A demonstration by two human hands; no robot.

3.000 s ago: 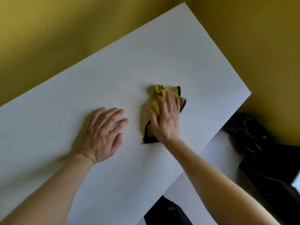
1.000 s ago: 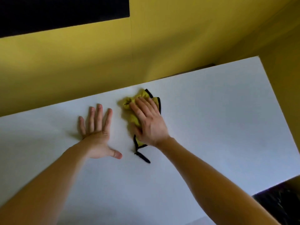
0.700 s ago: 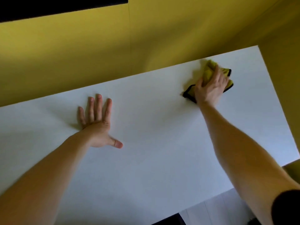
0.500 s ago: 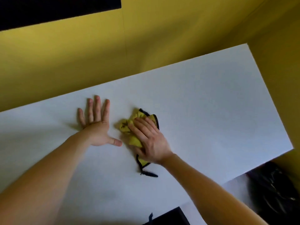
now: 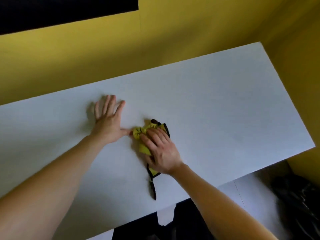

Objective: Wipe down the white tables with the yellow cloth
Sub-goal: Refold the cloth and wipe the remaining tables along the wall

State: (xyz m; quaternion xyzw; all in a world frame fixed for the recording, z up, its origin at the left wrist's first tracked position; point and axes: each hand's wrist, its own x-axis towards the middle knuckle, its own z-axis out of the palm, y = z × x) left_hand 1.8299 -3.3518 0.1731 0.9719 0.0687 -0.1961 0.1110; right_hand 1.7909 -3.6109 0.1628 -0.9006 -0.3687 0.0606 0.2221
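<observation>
Cloth (image 5: 143, 147) drawn nearer, touching left hand (image 5: 107, 124) | right hand (image 5: 162, 153) atop | fingers (image 5: 110, 104) straight | bag (image 5: 297, 201) right

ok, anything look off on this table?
Nothing spilled or damaged. The black-edged yellow cloth is bunched under the right hand, one corner trailing loose on the white tabletop; left hand lies flat beside it.

Left hand (image 5: 108, 124) flat, palm down, fingers straight, spread, pointing away from body. Thumb out sideways, tip near right fingertips (image 5: 144, 136). Left fingers slightly blurred. Right hand (image 5: 161, 149) palm down, fingers extended, angled toward left hand, pressing on yellow cloth (image 5: 143, 147). Both forearms bare, stretched forward, converging: left forearm (image 5: 52, 179) from lower left, right forearm (image 5: 216, 196) from lower right.
</observation>
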